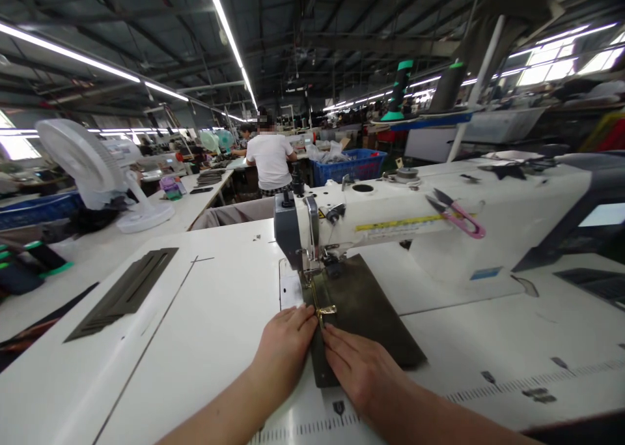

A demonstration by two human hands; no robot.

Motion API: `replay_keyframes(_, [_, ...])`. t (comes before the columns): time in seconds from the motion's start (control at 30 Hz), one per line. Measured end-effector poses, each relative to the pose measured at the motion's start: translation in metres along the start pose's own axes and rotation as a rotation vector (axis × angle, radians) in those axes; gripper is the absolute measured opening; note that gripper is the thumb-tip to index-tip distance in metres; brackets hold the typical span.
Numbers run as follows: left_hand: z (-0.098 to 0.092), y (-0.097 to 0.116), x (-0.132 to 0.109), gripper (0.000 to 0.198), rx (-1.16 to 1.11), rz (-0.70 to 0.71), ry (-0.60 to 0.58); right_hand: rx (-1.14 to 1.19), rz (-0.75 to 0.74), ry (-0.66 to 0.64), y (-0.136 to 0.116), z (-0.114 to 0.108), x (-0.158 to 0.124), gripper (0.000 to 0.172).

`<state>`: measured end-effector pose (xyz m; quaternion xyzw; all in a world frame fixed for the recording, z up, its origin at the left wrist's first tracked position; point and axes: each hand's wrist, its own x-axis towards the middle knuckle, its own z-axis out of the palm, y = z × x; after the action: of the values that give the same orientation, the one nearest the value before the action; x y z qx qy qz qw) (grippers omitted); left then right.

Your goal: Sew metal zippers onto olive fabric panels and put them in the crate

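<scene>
Got both hands down on the work, just in front of the sewing machine's (385,200) needle end. Left hand (288,341) with fingers together, tips right by a metal zip – can't tell whether pinching or only pressing, with the thumb hidden. Right hand (368,373) laid flat, fingers stretched out, not closed around anything visible.

Going by size: big white sewing machine ahead, then a dark olive panel (374,308) lying partly under the sewing machine's head, near end sticking out toward the body. Also a stack of dark pieces (127,292) well left of the sewing machine, plus pink-handled snips (456,215) on the sewing machine's arm. Smallest of all: gold zip (315,296) running in toward the sewing machine's foot, and zip pull (329,310) between the fingertips.

Looks like guiding or lining up a seam along the zip – no way to tell if actually stitching. Probably calls for a straight, even feed into the sewing machine next, minding that chunky pull near the foot.
</scene>
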<state>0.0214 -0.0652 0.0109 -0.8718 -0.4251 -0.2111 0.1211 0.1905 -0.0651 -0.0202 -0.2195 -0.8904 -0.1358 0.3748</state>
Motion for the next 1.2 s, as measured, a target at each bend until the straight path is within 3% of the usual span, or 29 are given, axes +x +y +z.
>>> replay_keyframes(0.37, [0.012,-0.018,0.014,0.020,-0.019,-0.008,0.016,0.015,0.003,0.011,0.019,0.013,0.007,0.037])
replay_keyframes(0.63, [0.016,-0.026,0.022,0.017,-0.027,-0.114,-0.130,0.104,0.039,0.020,0.029,0.019,0.016,0.034])
replay_keyframes(0.73, [0.013,-0.025,0.024,0.023,-0.079,-0.154,-0.197,0.268,0.134,-0.058,0.029,0.001,0.025,0.030])
replay_keyframes(0.9, [0.003,-0.019,0.025,0.034,-0.129,-0.216,-0.253,0.522,0.445,-0.191,0.036,-0.025,0.040,0.017])
replay_keyframes(1.03, [-0.004,-0.014,0.024,0.044,-0.120,-0.223,-0.277,0.253,0.639,-0.269,0.052,-0.003,0.048,0.014])
replay_keyframes(1.1, [-0.005,-0.013,0.023,0.045,-0.113,-0.234,-0.286,0.087,0.618,-0.322,0.060,0.013,0.050,0.011])
replay_keyframes(1.2, [-0.004,-0.011,0.023,0.046,-0.098,-0.230,-0.285,0.024,0.579,-0.368,0.067,0.028,0.053,0.010])
